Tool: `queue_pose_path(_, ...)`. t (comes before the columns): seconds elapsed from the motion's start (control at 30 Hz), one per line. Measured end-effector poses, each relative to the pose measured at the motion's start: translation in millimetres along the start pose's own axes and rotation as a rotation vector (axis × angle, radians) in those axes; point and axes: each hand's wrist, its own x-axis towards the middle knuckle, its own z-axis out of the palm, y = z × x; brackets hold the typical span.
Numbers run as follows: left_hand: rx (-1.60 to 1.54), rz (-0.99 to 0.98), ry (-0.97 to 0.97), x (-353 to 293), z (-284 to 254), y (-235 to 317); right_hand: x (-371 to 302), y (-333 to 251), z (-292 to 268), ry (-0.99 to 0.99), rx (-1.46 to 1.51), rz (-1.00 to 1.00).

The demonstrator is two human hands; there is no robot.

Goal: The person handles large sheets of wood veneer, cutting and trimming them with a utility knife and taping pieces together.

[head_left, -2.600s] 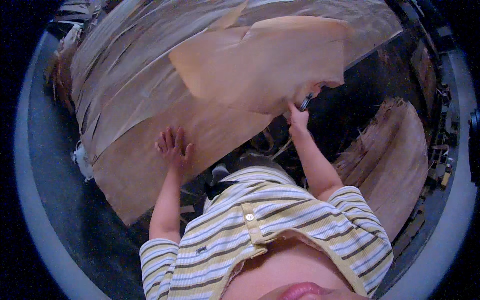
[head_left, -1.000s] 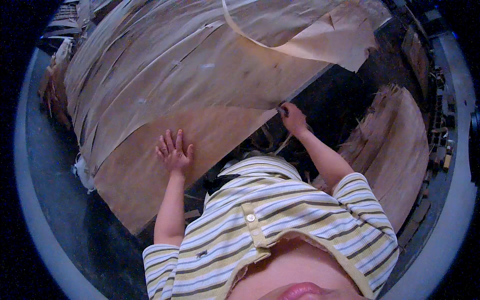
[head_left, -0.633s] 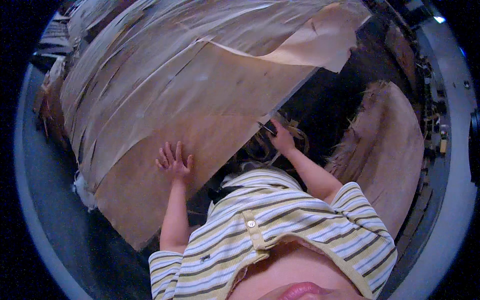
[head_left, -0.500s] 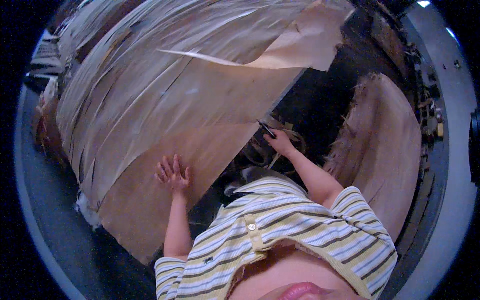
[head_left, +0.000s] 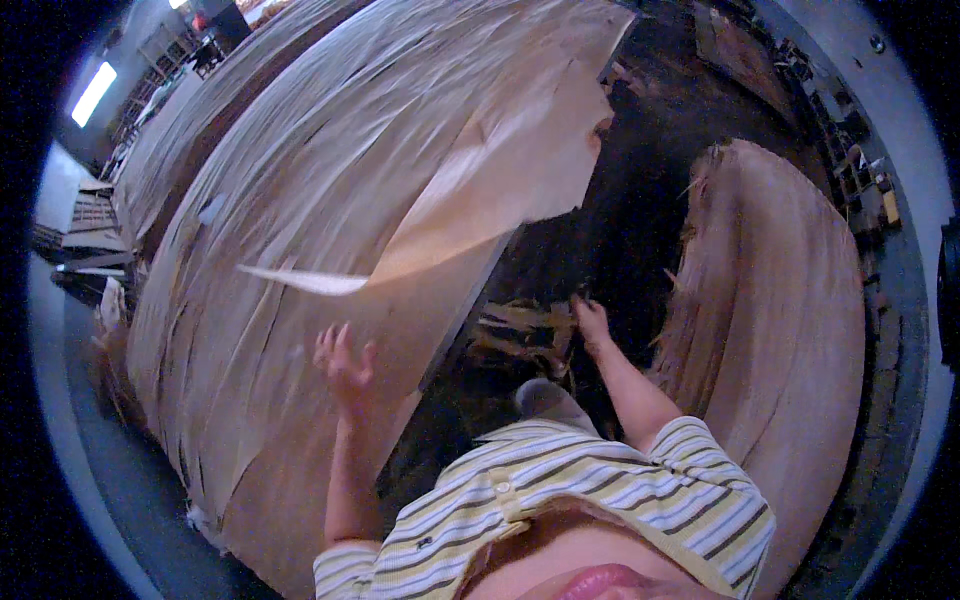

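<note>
From where I stand, the person in the striped shirt (head_left: 575, 468) is at the near side, with a broad pile of thin tan sheets (head_left: 330, 190) spreading away to the left and far side. Across the right part of that pile lies a loose sheet (head_left: 500, 195), its pale near-left edge curling up and its far-right edge ragged. The left hand (head_left: 345, 365) is over the near part of the pile, open and empty, fingers a little apart; I can't tell if the palm is pressing down. The right hand (head_left: 592, 320) is off to the right, beyond the pile's straight edge, fingers partly curled; something dark shows at the fingertips, too small and blurred for me to say what is gripped, if anything. Below it, a dark gap (head_left: 630, 225) runs between two piles, and in it lie tangled strips of scrap (head_left: 525, 335), just left of that hand. The right-hand pile (head_left: 775, 330) bears more brownish sheets, frayed along its left edge. A bright light (head_left: 95, 93) shows far left.
</note>
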Motion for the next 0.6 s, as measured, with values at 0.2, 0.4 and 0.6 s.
queue_pose_path(0.2,0.132,-0.068,-0.252,147.3,129.8,97.1,77.3,-67.9,11.9,-0.311,-0.027,0.099)
queue_pose_path(0.4,0.17,-0.203,-0.458,220.8,206.7,126.6,179.2,-92.4,-0.4,-0.076,0.018,0.14)
queue_pose_path(0.6,0.022,-0.12,-0.436,307.8,280.1,164.9,268.8,-106.8,-5.3,0.016,-0.101,0.16)
